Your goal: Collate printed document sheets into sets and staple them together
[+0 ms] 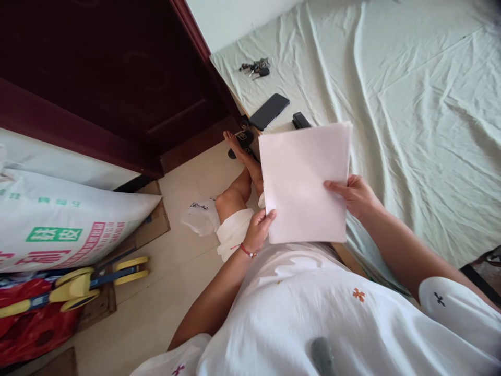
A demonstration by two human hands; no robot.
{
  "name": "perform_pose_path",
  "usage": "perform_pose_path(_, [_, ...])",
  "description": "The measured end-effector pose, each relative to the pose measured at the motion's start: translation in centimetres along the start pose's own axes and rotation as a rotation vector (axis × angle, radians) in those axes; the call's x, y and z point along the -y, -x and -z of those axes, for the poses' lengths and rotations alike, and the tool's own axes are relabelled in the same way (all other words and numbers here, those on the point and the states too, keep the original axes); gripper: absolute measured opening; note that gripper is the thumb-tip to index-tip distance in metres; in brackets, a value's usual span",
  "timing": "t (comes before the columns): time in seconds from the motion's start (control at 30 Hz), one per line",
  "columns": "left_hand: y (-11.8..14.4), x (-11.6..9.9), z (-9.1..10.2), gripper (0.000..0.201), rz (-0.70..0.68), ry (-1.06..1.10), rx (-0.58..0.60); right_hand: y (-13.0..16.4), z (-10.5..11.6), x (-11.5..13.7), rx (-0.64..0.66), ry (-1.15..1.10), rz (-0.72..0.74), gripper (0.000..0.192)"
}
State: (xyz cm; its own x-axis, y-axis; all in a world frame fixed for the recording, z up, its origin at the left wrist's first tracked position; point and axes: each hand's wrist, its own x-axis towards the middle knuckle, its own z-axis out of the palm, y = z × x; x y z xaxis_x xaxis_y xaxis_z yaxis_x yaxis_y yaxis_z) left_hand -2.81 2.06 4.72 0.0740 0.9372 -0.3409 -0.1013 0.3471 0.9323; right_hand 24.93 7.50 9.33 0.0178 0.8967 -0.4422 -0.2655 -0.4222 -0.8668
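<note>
Both hands, left hand (261, 225) and right hand (354, 194), gripped opposite edges of a blank white paper sheet (305, 183); even, light pinches would have kept it flat.

You are in a home, in a bedroom. Just beyond your fingers (270, 214) lies a bed (410, 104) with a wrinkled pale sheet; a phone (269, 111) and keys (256, 67) lie on it. Further to the left of them stand a dark wooden door (117, 78), a printed sack (58, 224) and a tiled floor (164, 282).
</note>
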Motion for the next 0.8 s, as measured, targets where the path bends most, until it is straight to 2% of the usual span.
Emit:
perform_pose_path(0.1, [-3.8,-3.0,-0.9,0.057,-0.175,0.114,0.028,-1.0,0.2,2.1,0.02,0.089,0.309,0.033])
perform_pose_path(0.23, [-9.6,-8.2,-3.4,0.057,-0.355,0.089,0.096,-2.3,0.9,5.8,-0.018,0.203,0.73,0.026])
perform_pose_path(0.33, [-12.8,-10.6,-5.1,0.053,-0.501,0.03,0.122,-3.1,2.1,7.9,-0.046,0.249,0.891,0.033])
perform_pose_path(0.4, [-14.2,-10.8,-5.9,0.053,-0.534,-0.014,0.162,-3.9,3.3,8.5,-0.015,0.26,0.905,0.041])
perform_pose_path(0.47, [-15.0,-10.1,-6.4,0.055,-0.522,-0.046,0.21,-4.7,4.7,8.3,0.034,0.274,0.894,0.042])
perform_pose_path(0.6, [-15.5,-8.3,-6.6,0.067,-0.468,-0.057,0.244,-6.0,6.6,7.1,0.081,0.39,0.857,0.02])
perform_pose_path(0.7, [-15.3,-8.3,-6.4,0.071,-0.448,-0.095,0.277,-6.4,6.4,6.7,0.057,0.412,0.835,0.018])
perform_pose_path(0.8, [-14.9,-8.8,-6.3,0.07,-0.44,-0.162,0.286,-6.5,5.6,6.7,0.036,0.354,0.8,0.03])
